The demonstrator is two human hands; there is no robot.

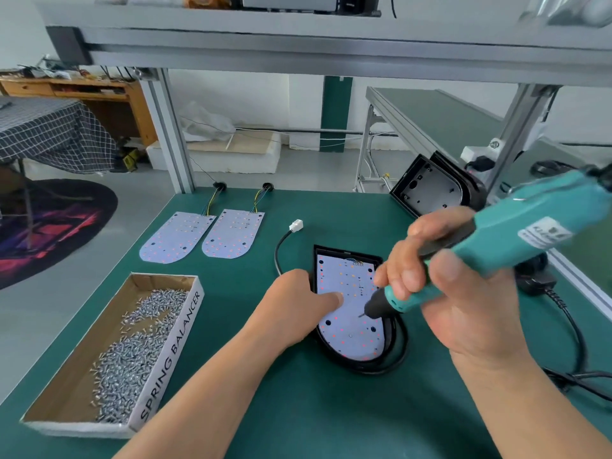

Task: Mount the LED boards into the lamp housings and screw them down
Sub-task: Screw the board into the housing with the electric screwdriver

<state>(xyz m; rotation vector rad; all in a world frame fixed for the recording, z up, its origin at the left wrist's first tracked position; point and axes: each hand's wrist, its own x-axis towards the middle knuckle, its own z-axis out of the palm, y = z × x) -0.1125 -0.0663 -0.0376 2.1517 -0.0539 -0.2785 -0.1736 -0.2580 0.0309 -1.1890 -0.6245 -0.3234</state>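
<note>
Black lamp housing (347, 252) lies flat on green bench mat (298, 409), just right of centre, rounded end toward the person. LED board (347, 329) sits inside it, white face up w/ red and orange dots.

L hand (294, 309) comes in from 8 o'clock of the housing. Its index finger lies stretched out and presses on the board's mid-left area. Other fingers are tucked at the housing's left rim; can't tell if they hook it.

R hand (463, 293) comes in from 4 o'clock, clenched round a teal electric screwdriver (516, 236). The tool is tilted, body running up toward 2 o'clock, black nose down. Bit tip (361, 315) is at the board's surface near the middle; contact not clear, slight blur.

A black cable (280, 250) w/ white connector (295, 224) lies at 11 o'clock of the housing, and a black loop curls round the rounded end.

Two spare LED boards (177, 238) (233, 235) lie side by side at 10 o'clock, coloured wires at their far ends. Cardboard box (82, 369) of loose screws (139, 356) sits at 8 o'clock, near the bench's left edge. A second housing (430, 187), no board in it, leans upright at 1 o'clock by the frame post.
</note>
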